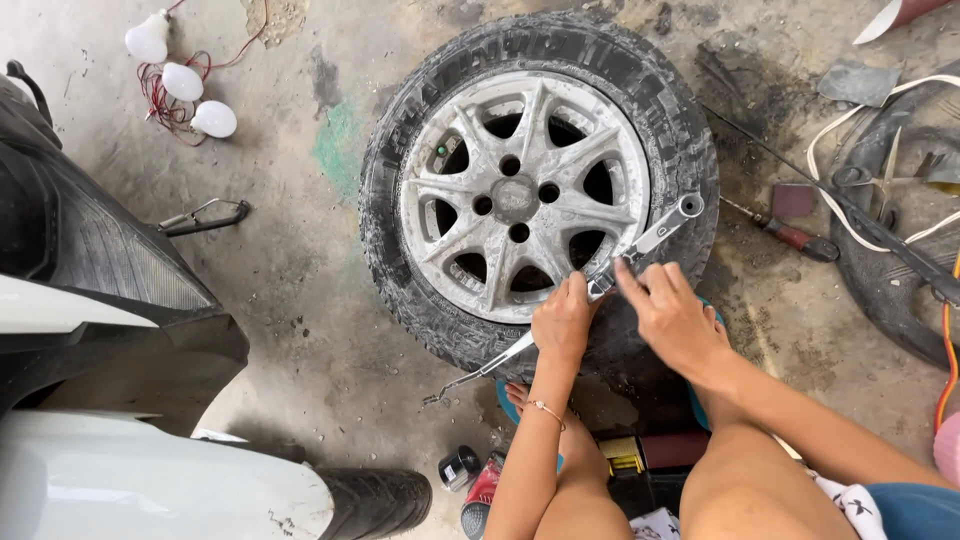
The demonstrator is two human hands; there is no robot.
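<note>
Steel lever lies slanted across the tyre's near edge, just beyond the knees. The left hand is closed around its middle; the right hand sits just beside, fingers curled, fingertips pressing the same bar. The wheel lies flat on the concrete floor, just ahead of both hands. A screwdriver lies right of the right hand.

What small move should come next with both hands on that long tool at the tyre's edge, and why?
Probably lever the tyre iron down a little: its ring end lies over the tyre sidewall beside the alloy rim. The left hand grips its middle, and the right hand pinches it alongside.
</note>
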